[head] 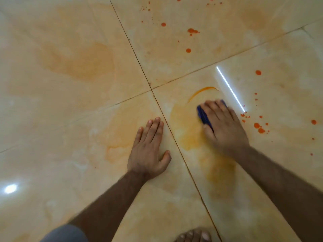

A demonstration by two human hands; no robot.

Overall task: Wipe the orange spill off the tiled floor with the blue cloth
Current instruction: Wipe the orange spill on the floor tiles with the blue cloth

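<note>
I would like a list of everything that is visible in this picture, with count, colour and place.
tiled floor: one, glossy beige, whole view
orange smear: one, pale orange, left of the cloth
orange drops: many, bright orange, right of the cloth and at the top
blue cloth: one, blue, under the right hand
left hand: one, flat on the floor
right hand: one, pressing on the cloth
foot: one, bare, bottom edge

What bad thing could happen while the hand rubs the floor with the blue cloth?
The blue cloth is small and mostly hidden under the right hand, so it may just smear the orange film wider. The red-orange drops beside that hand could get dragged into streaks. The left hand presses flat on glossy, possibly wet tile and might slip.
</note>
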